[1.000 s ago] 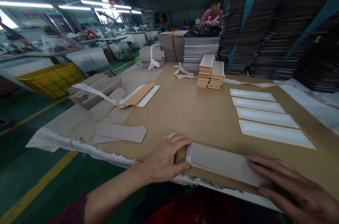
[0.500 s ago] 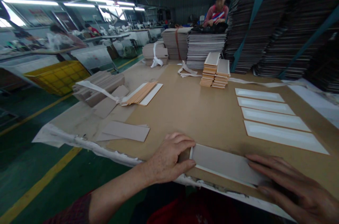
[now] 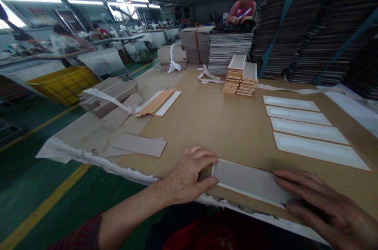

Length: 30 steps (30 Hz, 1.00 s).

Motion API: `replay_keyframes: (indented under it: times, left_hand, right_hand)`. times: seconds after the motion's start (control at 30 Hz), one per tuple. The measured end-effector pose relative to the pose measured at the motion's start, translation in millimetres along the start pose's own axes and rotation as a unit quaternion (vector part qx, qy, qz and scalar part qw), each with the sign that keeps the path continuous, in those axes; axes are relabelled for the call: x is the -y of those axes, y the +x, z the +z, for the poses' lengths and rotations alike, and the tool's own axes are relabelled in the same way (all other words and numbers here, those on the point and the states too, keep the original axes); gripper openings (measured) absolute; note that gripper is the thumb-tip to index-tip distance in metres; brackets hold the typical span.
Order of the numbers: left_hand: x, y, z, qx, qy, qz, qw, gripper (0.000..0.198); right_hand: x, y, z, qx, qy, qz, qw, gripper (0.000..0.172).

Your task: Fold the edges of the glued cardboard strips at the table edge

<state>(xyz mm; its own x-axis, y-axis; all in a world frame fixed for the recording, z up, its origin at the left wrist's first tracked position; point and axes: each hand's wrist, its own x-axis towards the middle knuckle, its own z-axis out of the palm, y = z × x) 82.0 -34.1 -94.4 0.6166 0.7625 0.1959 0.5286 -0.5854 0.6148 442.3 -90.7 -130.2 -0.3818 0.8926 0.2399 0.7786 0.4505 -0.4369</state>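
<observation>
A grey cardboard strip (image 3: 245, 179) lies on a slightly larger white backing piece with a thin orange edge, close to the table's front edge. My left hand (image 3: 191, 175) holds its left end, thumb at the near corner and fingers at the far corner. Around the right end is my right hand (image 3: 327, 202), fingers over the far side and thumb along the near side; the palm hides that end. Two loose grey cardboard strips (image 3: 141, 145) overlap to the left. Several white strips with orange edges (image 3: 319, 150) lie in a row at the right.
Fanned orange-edged strips (image 3: 158, 102) lie near a tied pile of grey cardboard (image 3: 109, 94). Two stacks of finished strips (image 3: 236, 75) stand farther back, before tall board stacks (image 3: 230, 49). A person (image 3: 242, 10) works behind them. A yellow crate (image 3: 63, 84) sits left of the table.
Both hands keep their hold on the strip at almost the same spot. My view has tipped slightly, and the far person's hands have shifted a little.
</observation>
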Motion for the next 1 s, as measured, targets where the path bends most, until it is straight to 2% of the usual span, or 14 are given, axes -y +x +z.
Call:
replay_keyframes:
  times: [0.33,0.53,0.7,1.0]
  left_hand:
    - [-2,1,0.0,0.008,0.009,-0.007,1.000,0.036]
    - [0,3,0.2,0.003,0.013,-0.005,1.000,0.030]
    - [-1,3,-0.3,0.008,0.024,-0.010,1.000,0.030]
    - [-1,4,-0.9,0.015,0.037,-0.016,0.999,0.030]
  right_hand:
    - [8,7,-7,-0.005,0.007,-0.017,1.000,0.041]
    - [22,15,-20,0.044,0.031,0.012,0.998,0.041]
    - [23,12,-21,0.077,0.033,0.031,0.996,0.040]
    - [26,8,-18,0.077,0.022,0.000,0.997,0.041]
